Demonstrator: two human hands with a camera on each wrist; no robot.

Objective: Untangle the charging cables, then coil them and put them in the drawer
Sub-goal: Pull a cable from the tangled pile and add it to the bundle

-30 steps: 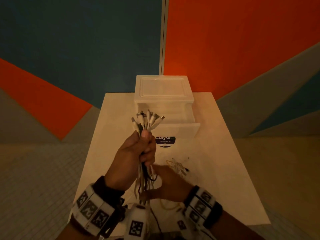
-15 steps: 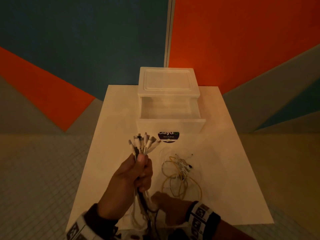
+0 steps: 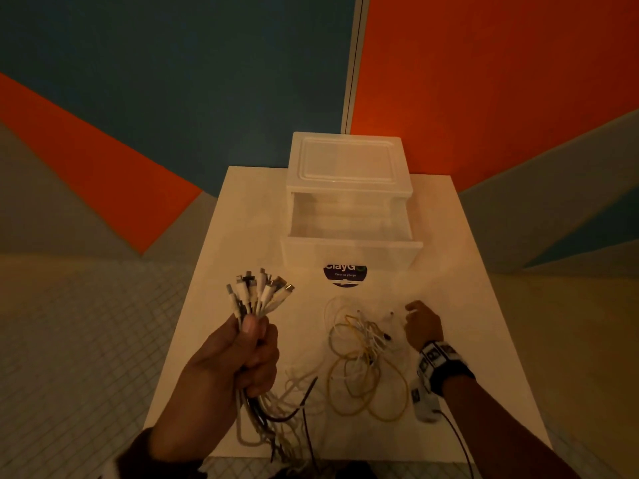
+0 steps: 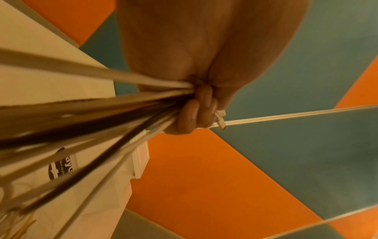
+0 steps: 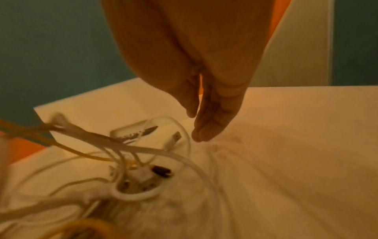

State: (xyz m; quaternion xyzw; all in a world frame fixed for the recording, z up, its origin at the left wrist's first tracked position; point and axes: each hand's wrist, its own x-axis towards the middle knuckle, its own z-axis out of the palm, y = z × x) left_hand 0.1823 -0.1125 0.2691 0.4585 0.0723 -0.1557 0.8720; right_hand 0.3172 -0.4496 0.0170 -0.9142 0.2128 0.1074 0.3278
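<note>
My left hand (image 3: 250, 347) grips a bundle of white and black charging cables (image 3: 259, 295) just below their plugs, raised over the table's left front. The strands hang from my fist (image 4: 188, 116) to the table. A loose tangle of yellow and white cables (image 3: 366, 361) lies on the table to the right. My right hand (image 3: 422, 323) hovers at the tangle's right edge and holds nothing. Its fingers (image 5: 201, 134) point down beside a white USB plug (image 5: 174, 139). The white drawer (image 3: 351, 248) stands pulled open at the back.
The small white table (image 3: 477, 299) is edged by tiled floor on both sides. The drawer unit (image 3: 345, 164) backs onto a blue and orange wall. A dark round sticker (image 3: 345, 274) lies in front of the drawer. A black wire runs from my right wristband (image 3: 439, 364).
My right hand let go of the hanging strands below my left fist and moved right, to the far side of the loose tangle. My left hand sank a little with the bundle.
</note>
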